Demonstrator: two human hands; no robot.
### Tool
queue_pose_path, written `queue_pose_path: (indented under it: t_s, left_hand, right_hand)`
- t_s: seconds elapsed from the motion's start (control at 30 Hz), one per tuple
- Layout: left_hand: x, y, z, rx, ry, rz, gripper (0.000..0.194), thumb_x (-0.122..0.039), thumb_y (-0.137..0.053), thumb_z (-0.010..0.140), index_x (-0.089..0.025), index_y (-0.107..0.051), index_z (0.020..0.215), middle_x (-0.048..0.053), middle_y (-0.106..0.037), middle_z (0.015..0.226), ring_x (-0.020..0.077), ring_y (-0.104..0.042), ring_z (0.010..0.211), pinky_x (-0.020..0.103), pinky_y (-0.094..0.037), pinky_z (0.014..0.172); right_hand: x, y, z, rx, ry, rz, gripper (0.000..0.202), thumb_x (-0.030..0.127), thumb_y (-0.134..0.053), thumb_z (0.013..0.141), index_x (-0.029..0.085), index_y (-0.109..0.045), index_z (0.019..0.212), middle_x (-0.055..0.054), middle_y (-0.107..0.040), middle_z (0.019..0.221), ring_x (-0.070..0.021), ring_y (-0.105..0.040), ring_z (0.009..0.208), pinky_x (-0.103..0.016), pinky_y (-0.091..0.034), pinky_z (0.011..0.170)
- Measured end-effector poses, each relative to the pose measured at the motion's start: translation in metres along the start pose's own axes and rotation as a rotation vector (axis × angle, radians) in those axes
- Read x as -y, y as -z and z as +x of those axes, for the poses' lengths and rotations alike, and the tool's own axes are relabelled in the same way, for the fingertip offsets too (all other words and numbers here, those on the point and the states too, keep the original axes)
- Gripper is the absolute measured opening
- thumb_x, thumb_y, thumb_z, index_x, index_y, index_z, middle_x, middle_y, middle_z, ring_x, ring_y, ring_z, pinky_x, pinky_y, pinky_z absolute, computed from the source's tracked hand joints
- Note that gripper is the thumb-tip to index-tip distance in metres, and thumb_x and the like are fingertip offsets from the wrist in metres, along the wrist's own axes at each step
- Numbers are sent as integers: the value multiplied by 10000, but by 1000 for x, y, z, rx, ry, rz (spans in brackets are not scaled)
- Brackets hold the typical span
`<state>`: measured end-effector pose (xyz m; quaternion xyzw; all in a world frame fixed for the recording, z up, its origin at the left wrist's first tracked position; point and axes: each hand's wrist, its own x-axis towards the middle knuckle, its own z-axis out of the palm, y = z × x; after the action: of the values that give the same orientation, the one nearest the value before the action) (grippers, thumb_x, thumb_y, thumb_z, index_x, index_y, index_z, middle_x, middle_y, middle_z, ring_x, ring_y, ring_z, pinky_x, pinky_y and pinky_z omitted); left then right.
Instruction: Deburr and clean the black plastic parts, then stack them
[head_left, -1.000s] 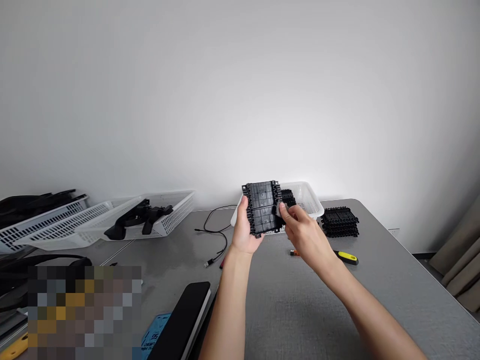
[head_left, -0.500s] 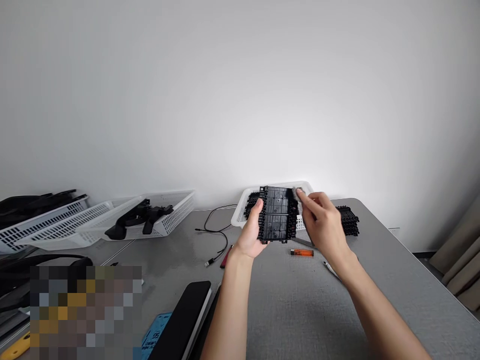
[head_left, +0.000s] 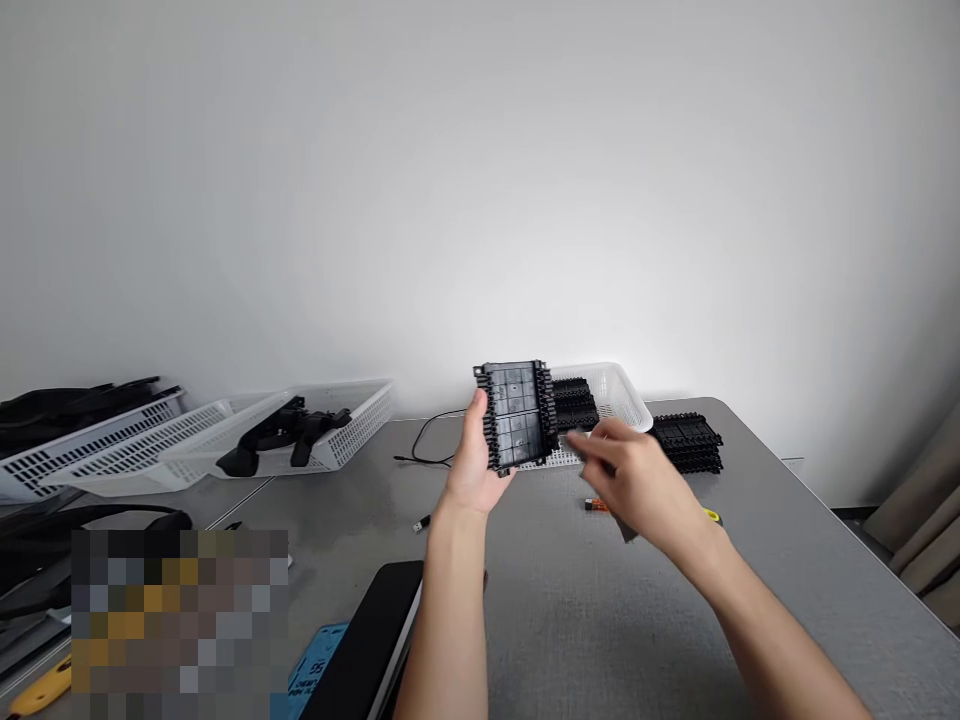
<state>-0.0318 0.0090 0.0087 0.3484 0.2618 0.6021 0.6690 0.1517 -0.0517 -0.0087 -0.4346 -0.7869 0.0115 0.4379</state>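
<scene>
My left hand (head_left: 474, 465) grips a black plastic panel (head_left: 514, 412) by its left and lower edge, thumb on the front side. The panel is held up tilted above the table, with rows of small teeth down both long sides. My right hand (head_left: 637, 480) is closed in a pinch just off the panel's lower right corner. A small grey piece (head_left: 576, 441) shows at its fingertips, blurred, so its kind is unclear. An orange lighter (head_left: 596, 505) lies on the table, partly hidden by the right hand.
Behind the panel, a white basket (head_left: 630, 395) holds more black toothed panels (head_left: 574, 400). Another stack of panels (head_left: 686, 440) lies to the right. White baskets (head_left: 367, 405) with black parts stand at left. Nearer are a black cable (head_left: 421, 440), a black box-like object (head_left: 367, 640) and a blue package (head_left: 319, 660).
My left hand has shifted left and slightly up with the panel. My right hand has moved down from the panel's upper right corner to near its lower right corner.
</scene>
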Motion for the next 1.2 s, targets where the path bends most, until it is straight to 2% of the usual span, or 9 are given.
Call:
queue_pose_path:
  t_s: [0.1,0.17,0.27,0.47,0.57,0.8,0.97,1.1,1.2]
  left_hand:
    - [8,4,0,111,112,69,492,-560,-621,864,-215,-690,1208,86,-760,1134,273,-659,1178,384,-498,1046]
    - [14,3,-2,184,187,110,522,-580,-617,860,-229,-675,1242,97,-739,1193,285,-626,1232,410,-473,1074]
    - [22,-4,-6,220,252,171,495,-540,-639,862,-247,-670,1260,101,-697,1280,288,-544,1330,426,-432,1114]
    - [39,-13,-7,140,76,96,395,-323,-712,845,-314,-675,1238,41,-664,1339,251,-410,1437,372,-378,1158]
    - [40,-15,-7,113,75,102,375,-338,-724,838,-281,-696,1208,42,-688,1303,250,-458,1407,352,-384,1154]
    - [32,-26,-4,52,116,77,459,-549,-625,865,-191,-727,1133,83,-762,1116,265,-655,1173,367,-502,1028]
    - [23,-19,3,-3,35,18,445,-562,-579,878,-187,-741,1057,70,-781,1028,251,-702,1062,334,-556,919]
    - [19,-16,3,-6,22,-4,433,-552,-568,885,-187,-732,1050,63,-780,1022,248,-706,1043,333,-558,909]
    - [20,-18,2,43,12,-22,447,-552,-568,888,-186,-721,1093,73,-772,1064,262,-686,1095,359,-545,950]
  right_hand:
    - [-7,-1,2,-363,-6,-34,364,127,-461,964,164,-672,1259,-74,-621,950,-122,-567,670,-249,-456,597]
    - [-9,-5,4,-434,20,-94,374,141,-441,981,158,-654,1288,-88,-619,964,-135,-582,703,-258,-472,614]
    - [-8,-9,6,-329,-19,-189,403,145,-407,993,139,-613,1340,-116,-619,1022,-158,-616,753,-275,-503,639]
    - [3,-13,6,-52,-233,-469,475,113,-386,985,128,-493,1448,-149,-603,1138,-173,-639,677,-277,-481,523]
    - [9,-14,6,25,-266,-527,497,84,-389,980,132,-456,1470,-147,-611,1146,-171,-656,683,-270,-486,545]
    - [18,-24,5,168,-203,-623,540,32,-450,926,133,-459,1456,-135,-636,1100,-201,-700,808,-249,-483,534]
    - [23,-28,2,272,-134,-535,477,56,-477,923,150,-536,1387,-110,-647,1078,-192,-694,724,-272,-465,519]
    - [24,-18,2,253,-143,-345,356,63,-477,912,181,-689,1172,-70,-653,974,-176,-661,688,-267,-444,549]
    - [17,-1,3,89,-167,-103,296,76,-486,907,182,-749,993,-46,-655,911,-141,-625,670,-258,-458,612]
